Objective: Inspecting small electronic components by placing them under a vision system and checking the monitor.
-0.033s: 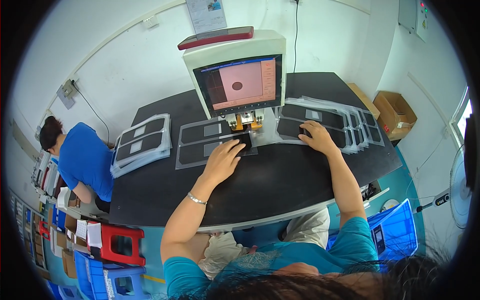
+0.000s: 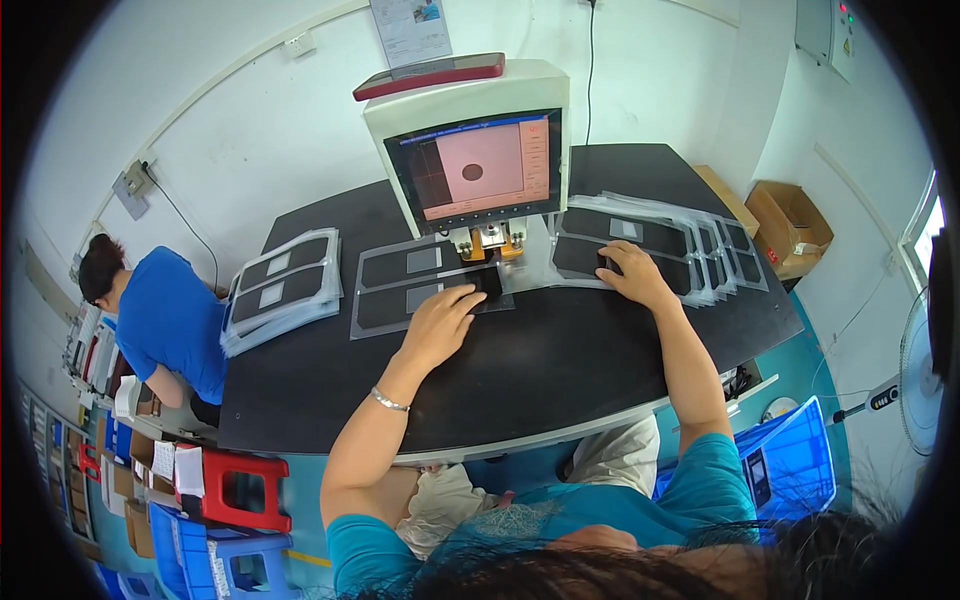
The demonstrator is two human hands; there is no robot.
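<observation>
A clear plastic sheet with two dark panels, each with a small pale rectangle, lies on the black table under the head of a machine with a screen. My left hand rests on the right part of this sheet, fingers stretched out and holding nothing. The machine's yellow-and-metal head is just beyond my fingertips. My right hand lies on a fanned stack of similar sheets to the right, thumb and fingers apart. On the screen is a dark round spot on a pink field.
Another stack of sheets lies at the table's left. A red-edged flat device sits atop the machine. A person in blue works at far left, near a red stool. A blue crate and a fan stand right.
</observation>
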